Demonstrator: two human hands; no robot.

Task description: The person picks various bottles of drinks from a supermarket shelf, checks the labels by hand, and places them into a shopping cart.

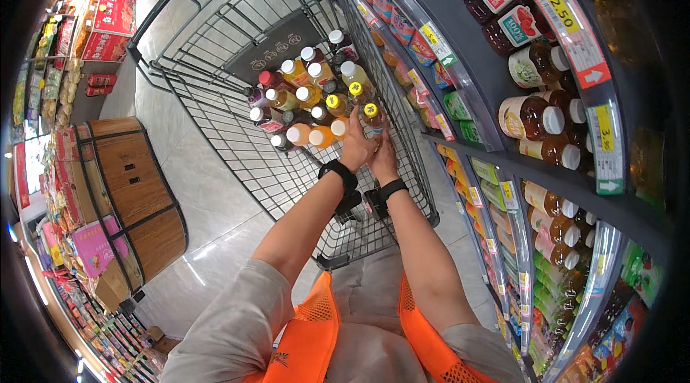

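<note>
Both my hands are low inside a wire shopping cart (215,135), at the right end of a group of upright drink bottles. My left hand (357,143) reaches up to the yellow-capped bottles, its fingers beside a yellow-capped bottle (372,116). From the near side my right hand (384,154) touches that same bottle low down. Another yellow-capped bottle (355,89) stands just beyond. Orange juice bottles with pale caps (321,137) stand left of my hands. A red-capped bottle (267,79) and several white-capped bottles (316,73) fill the rest of the group. The fingertips are partly hidden.
Shelves on the right hold juice bottles (531,117) and packaged drinks, with price tags along a shelf edge (612,145). A wooden display stand (137,189) with packaged goods stands on the left. Tiled floor (210,210) shows between it and the cart.
</note>
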